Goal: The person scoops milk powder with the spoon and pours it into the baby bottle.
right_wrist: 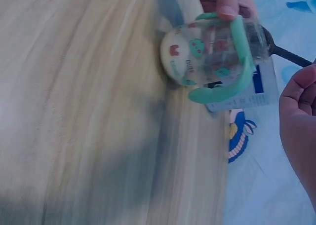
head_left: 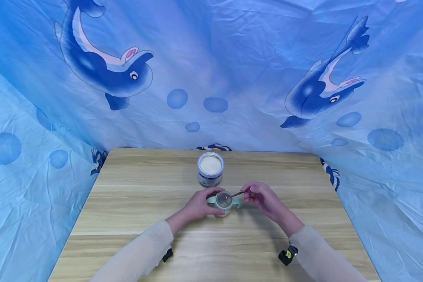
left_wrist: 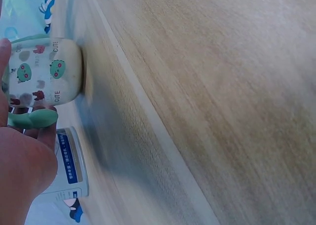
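A clear baby bottle (head_left: 224, 200) with mint-green handles stands upright on the wooden table, its mouth uncovered. Cartoon prints cover its wall in the left wrist view, and pale contents lie at the bottom. My left hand (head_left: 200, 204) grips the bottle from the left, thumb on the near side and fingers on the far side. With thumb and fingers my right hand (head_left: 262, 199) pinches the thin handle of a dark spoon (right_wrist: 292, 56). The spoon's head is at the bottle's mouth. Just behind the bottle is an open can (head_left: 209, 179) of cream-coloured powder.
The wooden table (head_left: 127, 203) ends at a back edge in front of a blue dolphin-print cloth (head_left: 246, 74), which also hangs along both sides. A small black device (head_left: 287, 255) is worn at the right wrist.
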The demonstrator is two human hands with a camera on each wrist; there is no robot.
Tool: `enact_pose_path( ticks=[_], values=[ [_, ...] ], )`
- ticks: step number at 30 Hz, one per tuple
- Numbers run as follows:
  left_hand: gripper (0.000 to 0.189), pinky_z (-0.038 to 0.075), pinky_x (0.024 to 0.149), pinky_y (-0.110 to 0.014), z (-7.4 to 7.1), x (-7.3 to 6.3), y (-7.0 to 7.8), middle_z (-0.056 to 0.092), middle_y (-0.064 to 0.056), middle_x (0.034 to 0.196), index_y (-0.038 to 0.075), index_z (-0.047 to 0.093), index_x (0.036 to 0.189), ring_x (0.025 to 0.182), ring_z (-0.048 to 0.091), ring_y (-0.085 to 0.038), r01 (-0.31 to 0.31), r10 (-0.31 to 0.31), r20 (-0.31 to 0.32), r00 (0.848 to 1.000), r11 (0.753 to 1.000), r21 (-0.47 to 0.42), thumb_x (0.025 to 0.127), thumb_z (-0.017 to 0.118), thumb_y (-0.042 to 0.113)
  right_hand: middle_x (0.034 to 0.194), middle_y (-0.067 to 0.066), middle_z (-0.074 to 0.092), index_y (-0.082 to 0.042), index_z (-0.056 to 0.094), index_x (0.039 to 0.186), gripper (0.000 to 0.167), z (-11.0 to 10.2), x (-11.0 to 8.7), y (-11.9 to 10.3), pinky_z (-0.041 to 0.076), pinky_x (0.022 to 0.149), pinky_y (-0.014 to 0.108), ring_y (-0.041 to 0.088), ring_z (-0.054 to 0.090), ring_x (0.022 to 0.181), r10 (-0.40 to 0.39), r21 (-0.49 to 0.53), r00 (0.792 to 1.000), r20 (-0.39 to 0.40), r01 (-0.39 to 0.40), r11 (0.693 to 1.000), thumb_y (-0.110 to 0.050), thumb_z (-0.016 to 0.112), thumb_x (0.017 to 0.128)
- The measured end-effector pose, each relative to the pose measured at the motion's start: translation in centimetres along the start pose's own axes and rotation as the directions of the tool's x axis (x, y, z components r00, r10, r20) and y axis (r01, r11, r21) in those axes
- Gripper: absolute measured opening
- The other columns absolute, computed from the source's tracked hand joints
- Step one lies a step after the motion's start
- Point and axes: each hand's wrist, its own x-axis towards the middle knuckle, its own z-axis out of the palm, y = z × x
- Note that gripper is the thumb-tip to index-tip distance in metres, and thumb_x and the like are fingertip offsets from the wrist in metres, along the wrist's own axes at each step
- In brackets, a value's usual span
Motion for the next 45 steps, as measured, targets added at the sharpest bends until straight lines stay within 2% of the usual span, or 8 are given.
enact_pose_path(
  ticks=[10, 19, 25, 30, 35, 41, 45],
  values=[
    [0.076, 0.049, 0.116, -0.047, -0.1, -0.1, 0.1, 0.071, 0.006, 0.136, 0.024, 0.065, 0.144, 0.128, 0.064, -0.020, 0.001, -0.001, -0.007, 1.000, 1.000, 0.002, 0.076, 0.098, 0.037, 0.090, -0.002, 0.072, -0.012, 0.078, 0.105, 0.039, 0.3, 0.1, -0.1, 0.061, 0.076, 0.019, 0.008, 0.067, 0.083, -0.030, -0.001, 1.000, 0.003, 0.030, 1.000, -0.004, 0.040, 0.104],
    [0.076, 0.050, 0.115, -0.049, -0.3, -0.1, 0.3, 0.070, 0.005, 0.138, 0.024, 0.064, 0.145, 0.129, 0.063, -0.021, -0.002, 0.002, -0.005, 1.000, 1.000, 0.006, 0.078, 0.097, 0.038, 0.092, -0.001, 0.074, -0.011, 0.078, 0.110, 0.038, 0.4, 0.3, -0.3, 0.061, 0.076, 0.019, 0.008, 0.068, 0.084, -0.053, 0.031, 0.998, -0.019, 0.053, 0.998, -0.010, 0.040, 0.112],
    [0.078, 0.049, 0.116, -0.048, -0.2, -0.1, 0.4, 0.069, 0.004, 0.140, 0.024, 0.064, 0.146, 0.131, 0.062, -0.022, 0.001, -0.001, 0.000, 1.000, 1.000, 0.015, 0.077, 0.098, 0.037, 0.092, 0.000, 0.076, -0.008, 0.077, 0.112, 0.034, 0.8, 0.6, -0.5, 0.063, 0.077, 0.020, 0.009, 0.071, 0.084, -0.038, 0.086, 0.995, -0.094, 0.047, 0.995, -0.015, 0.044, 0.115],
    [0.082, 0.048, 0.118, -0.048, 0.0, 0.0, 0.4, 0.067, 0.003, 0.144, 0.024, 0.062, 0.148, 0.134, 0.061, -0.023, 0.001, -0.001, 0.006, 1.000, 1.000, 0.017, 0.076, 0.099, 0.036, 0.090, 0.001, 0.077, -0.002, 0.075, 0.115, 0.037, 0.9, 1.0, -0.6, 0.064, 0.077, 0.020, 0.009, 0.073, 0.081, -0.056, 0.151, 0.988, -0.142, 0.078, 0.985, -0.016, 0.040, 0.117],
    [0.090, 0.047, 0.119, -0.051, -0.2, -0.1, 0.5, 0.065, 0.002, 0.148, 0.023, 0.057, 0.154, 0.136, 0.060, -0.024, -0.013, 0.013, 0.015, 1.000, 1.000, 0.009, 0.075, 0.099, 0.037, 0.086, 0.002, 0.078, -0.005, 0.077, 0.109, 0.043, 0.9, 1.3, -0.9, 0.064, 0.075, 0.020, 0.010, 0.073, 0.078, -0.029, 0.248, 0.977, -0.212, 0.083, 0.965, -0.018, 0.037, 0.118],
    [0.091, 0.048, 0.120, -0.046, -1.4, -0.8, 1.2, 0.063, -0.003, 0.151, 0.019, 0.056, 0.154, 0.137, 0.061, -0.029, -0.020, 0.020, 0.019, 1.000, 0.999, -0.031, 0.075, 0.099, 0.032, 0.085, 0.003, 0.077, -0.005, 0.077, 0.105, 0.041, 0.8, 2.1, -1.7, 0.063, 0.077, 0.021, 0.011, 0.072, 0.078, 0.014, 0.366, 0.951, -0.310, 0.106, 0.925, -0.022, 0.041, 0.118],
    [0.087, 0.049, 0.119, -0.043, -2.8, -1.5, 1.7, 0.060, -0.005, 0.154, 0.017, 0.057, 0.153, 0.139, 0.059, -0.031, -0.024, 0.024, 0.012, 1.000, 0.999, -0.047, 0.077, 0.099, 0.024, 0.086, 0.003, 0.077, -0.004, 0.076, 0.106, 0.037, 0.9, 3.2, -2.2, 0.063, 0.078, 0.021, 0.010, 0.073, 0.079, 0.014, 0.356, 0.934, -0.356, 0.121, 0.927, -0.024, 0.046, 0.117]
  ],
)
